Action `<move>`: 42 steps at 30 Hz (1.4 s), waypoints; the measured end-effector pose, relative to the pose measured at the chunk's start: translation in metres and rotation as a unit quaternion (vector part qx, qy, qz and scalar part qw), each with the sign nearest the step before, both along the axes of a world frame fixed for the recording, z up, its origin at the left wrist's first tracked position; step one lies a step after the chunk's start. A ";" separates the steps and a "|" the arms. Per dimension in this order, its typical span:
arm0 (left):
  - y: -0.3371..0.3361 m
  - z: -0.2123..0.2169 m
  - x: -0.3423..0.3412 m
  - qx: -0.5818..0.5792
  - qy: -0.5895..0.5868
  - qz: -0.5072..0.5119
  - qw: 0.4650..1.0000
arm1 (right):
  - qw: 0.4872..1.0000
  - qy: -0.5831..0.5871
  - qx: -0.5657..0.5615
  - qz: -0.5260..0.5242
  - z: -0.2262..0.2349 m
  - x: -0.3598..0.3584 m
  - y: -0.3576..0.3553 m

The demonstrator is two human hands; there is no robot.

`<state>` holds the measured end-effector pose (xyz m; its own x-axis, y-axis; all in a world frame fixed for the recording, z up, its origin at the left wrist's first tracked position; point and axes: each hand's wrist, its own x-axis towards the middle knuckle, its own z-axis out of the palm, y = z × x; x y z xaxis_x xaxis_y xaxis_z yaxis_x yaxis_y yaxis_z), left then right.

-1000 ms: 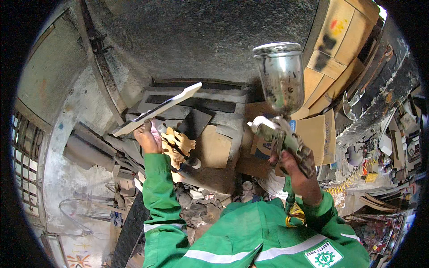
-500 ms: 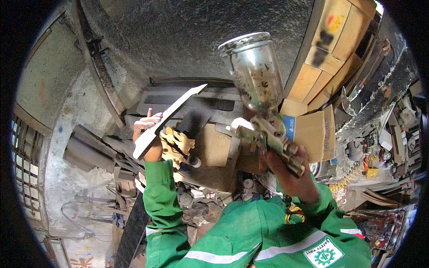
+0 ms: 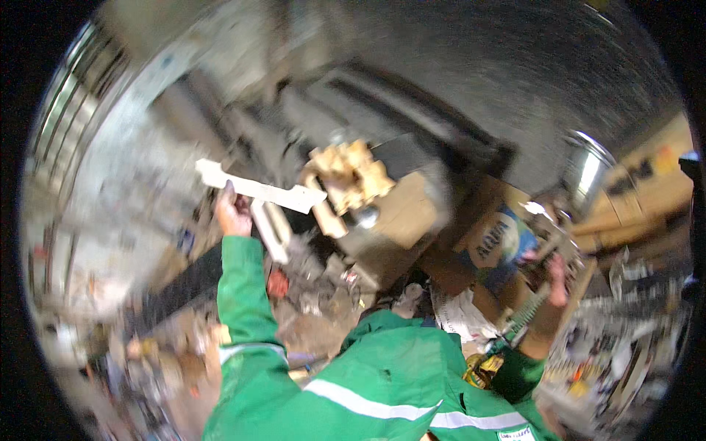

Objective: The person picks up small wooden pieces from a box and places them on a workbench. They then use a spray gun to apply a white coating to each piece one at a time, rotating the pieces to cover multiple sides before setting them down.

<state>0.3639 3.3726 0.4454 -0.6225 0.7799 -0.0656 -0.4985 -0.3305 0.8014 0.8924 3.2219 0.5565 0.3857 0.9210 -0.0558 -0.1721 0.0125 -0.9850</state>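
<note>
My left hand (image 3: 232, 211), at the end of a green sleeve, pinches a long flat white piece (image 3: 268, 192) with notched ends, held out at the left. Over to the right, my right hand (image 3: 557, 283) grips a spray gun, blurred by motion, with a shiny metal cup (image 3: 586, 175) on top. The gun's nozzle end is too smeared to make out. Between the hands lies a heap of cream-coloured, wavy-edged pieces (image 3: 349, 176), just beyond the white piece. A coiled hose (image 3: 526, 312) appears below my right hand.
A cardboard box (image 3: 478, 253) with a blue print stands left of my right hand. Flat brown cardboard (image 3: 404, 209) lies beside the cream pieces. Pale strips (image 3: 271, 231) lean below the white piece. Clutter (image 3: 316, 301) covers the floor, and a dark wall (image 3: 471, 66) rises behind.
The whole view has swung round. The white piece has moved left of the cream pieces and now slopes down to the right. The spray gun has gone right, away from it.
</note>
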 end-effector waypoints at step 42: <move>-0.020 -0.199 -0.126 -0.453 0.510 0.164 0.713 | 0.989 0.014 -0.119 -0.081 -0.024 -0.067 0.053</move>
<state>0.2384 3.3529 0.2460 -0.8459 0.5065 0.1671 0.4805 0.5879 0.6508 0.8254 3.2751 0.5322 0.5229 0.8064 -0.2761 -0.2142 -0.1892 -0.9583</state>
